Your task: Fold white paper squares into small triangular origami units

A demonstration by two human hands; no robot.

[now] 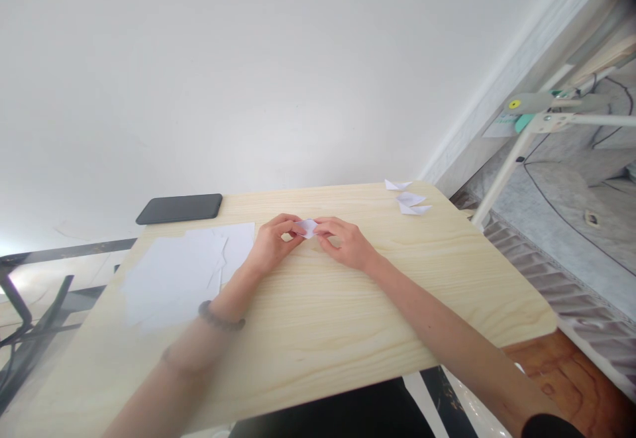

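A small folded piece of white paper (pixel 309 228) is held between my two hands, just above the middle of the table. My left hand (pixel 274 242) pinches its left end with thumb and fingers. On the other side, my right hand (pixel 344 239) grips the right end in the same way. Fingertips cover both ends of the paper, so its full shape is hidden. Several loose sheets of white paper (pixel 173 272) lie to the left, partly behind my left forearm, which wears a dark beaded bracelet (pixel 218 319).
Folded white paper pieces (pixel 412 205) lie at the table's back right corner. A black phone (pixel 179 209) rests at the back left. The pale wooden table (pixel 318 332) meets a white wall (pixel 298 80). A white metal frame (pixel 511 166) stands at the right.
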